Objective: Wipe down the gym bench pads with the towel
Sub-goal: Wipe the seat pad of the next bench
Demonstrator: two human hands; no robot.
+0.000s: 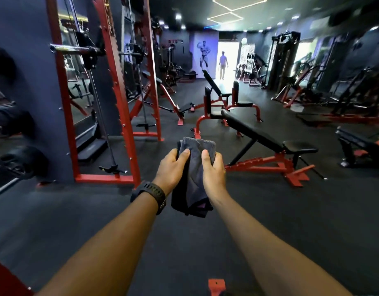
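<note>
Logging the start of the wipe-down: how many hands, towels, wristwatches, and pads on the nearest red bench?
Hands: 2, left hand and right hand
towel: 1
wristwatch: 1
Nearest bench pads: 2, back pad and seat pad
Total: 6

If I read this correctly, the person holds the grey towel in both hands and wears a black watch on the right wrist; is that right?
Not quite: the head view shows the black watch on the left wrist, not the right. The rest stands: the left hand and the right hand both hold the grey towel.
</note>
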